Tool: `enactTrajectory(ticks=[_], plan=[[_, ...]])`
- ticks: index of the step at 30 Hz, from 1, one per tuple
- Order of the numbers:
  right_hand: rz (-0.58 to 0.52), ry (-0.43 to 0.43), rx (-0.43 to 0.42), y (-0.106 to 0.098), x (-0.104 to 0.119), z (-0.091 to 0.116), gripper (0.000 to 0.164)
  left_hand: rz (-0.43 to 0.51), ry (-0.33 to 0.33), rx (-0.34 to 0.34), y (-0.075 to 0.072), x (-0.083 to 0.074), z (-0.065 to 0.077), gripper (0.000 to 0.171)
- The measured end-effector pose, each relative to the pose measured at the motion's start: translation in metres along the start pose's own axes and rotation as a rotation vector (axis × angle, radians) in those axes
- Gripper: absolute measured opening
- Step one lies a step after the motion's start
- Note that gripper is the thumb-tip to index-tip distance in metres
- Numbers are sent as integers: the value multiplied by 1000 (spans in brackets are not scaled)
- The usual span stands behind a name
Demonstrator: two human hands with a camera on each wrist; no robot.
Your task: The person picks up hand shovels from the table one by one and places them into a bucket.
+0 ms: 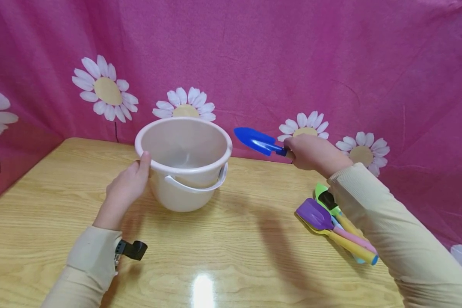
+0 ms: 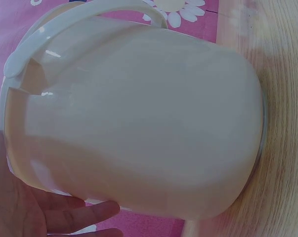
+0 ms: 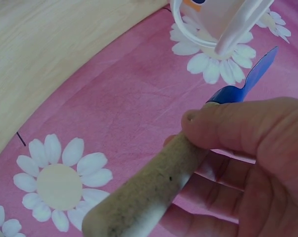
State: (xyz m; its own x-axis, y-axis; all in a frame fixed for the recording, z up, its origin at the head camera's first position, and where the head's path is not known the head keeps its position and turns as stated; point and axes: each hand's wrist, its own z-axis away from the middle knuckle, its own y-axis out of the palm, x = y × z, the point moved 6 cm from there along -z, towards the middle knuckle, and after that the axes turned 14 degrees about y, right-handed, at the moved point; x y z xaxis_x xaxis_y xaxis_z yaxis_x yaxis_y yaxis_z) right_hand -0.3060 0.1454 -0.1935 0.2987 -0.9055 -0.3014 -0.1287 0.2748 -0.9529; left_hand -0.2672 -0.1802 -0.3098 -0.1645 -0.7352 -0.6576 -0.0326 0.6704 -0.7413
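A white bucket [image 1: 185,188] stands upright on the table, its handle hanging down at the front. At its left side, my left hand [image 1: 127,184] grips it just at the rim, thumb up against the edge. In the left wrist view the fingers [image 2: 84,215] lie along the bucket's outer wall [image 2: 153,113]. Held in the air to the right of the bucket is a small trowel with a blue blade [image 1: 256,140] and a wooden handle [image 3: 144,187]. My right hand [image 1: 315,152] grips that handle near the blade, which points left towards the bucket.
Several toy shovels lie in a pile on the table's right, below my right forearm; a purple one [image 1: 315,214] is on top, near a green one [image 1: 320,188]. A pink cloth with daisies [image 1: 254,64] hangs behind the wooden table [image 1: 231,252].
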Motion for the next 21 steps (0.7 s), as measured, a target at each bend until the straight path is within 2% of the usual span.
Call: enactTrajectory(ticks=[6, 13, 17, 21], plan=[[56, 13, -26, -6, 9, -4, 17, -3, 0, 2, 1, 1, 0, 86], [46, 110, 7, -18, 23, -3, 12, -6, -11, 3, 1, 2, 0, 85], [26, 138, 34, -26, 30, -3, 8, -15, -13, 2, 1, 3, 0, 86], [54, 116, 34, -30, 39, -4, 11, -18, -15, 4, 2, 2, -1, 86]])
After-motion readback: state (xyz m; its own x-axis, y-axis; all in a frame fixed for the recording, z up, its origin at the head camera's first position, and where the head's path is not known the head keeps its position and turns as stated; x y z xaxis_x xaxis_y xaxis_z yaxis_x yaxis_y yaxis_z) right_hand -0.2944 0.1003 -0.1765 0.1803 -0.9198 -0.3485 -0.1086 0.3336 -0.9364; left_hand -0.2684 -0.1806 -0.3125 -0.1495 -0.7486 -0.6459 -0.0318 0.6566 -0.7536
